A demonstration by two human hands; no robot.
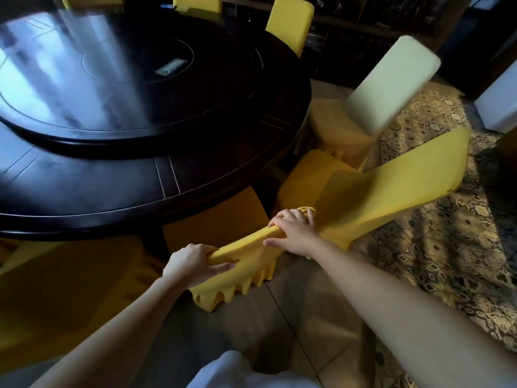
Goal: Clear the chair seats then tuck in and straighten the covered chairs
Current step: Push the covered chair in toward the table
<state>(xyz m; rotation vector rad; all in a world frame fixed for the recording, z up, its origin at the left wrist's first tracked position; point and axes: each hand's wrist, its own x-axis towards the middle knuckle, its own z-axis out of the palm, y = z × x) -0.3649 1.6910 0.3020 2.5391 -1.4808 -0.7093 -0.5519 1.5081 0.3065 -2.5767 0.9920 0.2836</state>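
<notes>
Both my hands are closed on the top edge of a yellow covered chair point(246, 259), the one whose backrest lies straight in front of me. My left grip point(193, 261) clamps the fabric-wrapped top rail near its left end, thumb lying along the near face and fingers curled over the far side. My right grip point(293, 233) holds the same rail further along to the right, fingers wrapped over the top, thumb pointing back toward my left hand. Just below my two grips the cover's scalloped hem point(240, 287) hangs in small folds above the tiled floor point(293, 317).

Beyond my left grip sits the dark round counter point(117, 169), with this chair's seat reaching under its rim. Just right of my right grip a second yellow chair point(391, 186) stands touching mine, its back slanting away to the right. Further beyond that one stands a chair with a pale backrest point(391, 82), also near the counter's edge. Across the counter, well apart from my grips, another yellow chair back point(291, 21) stands upright. A patterned rug point(447, 247) covers the floor to the right of my right forearm.
</notes>
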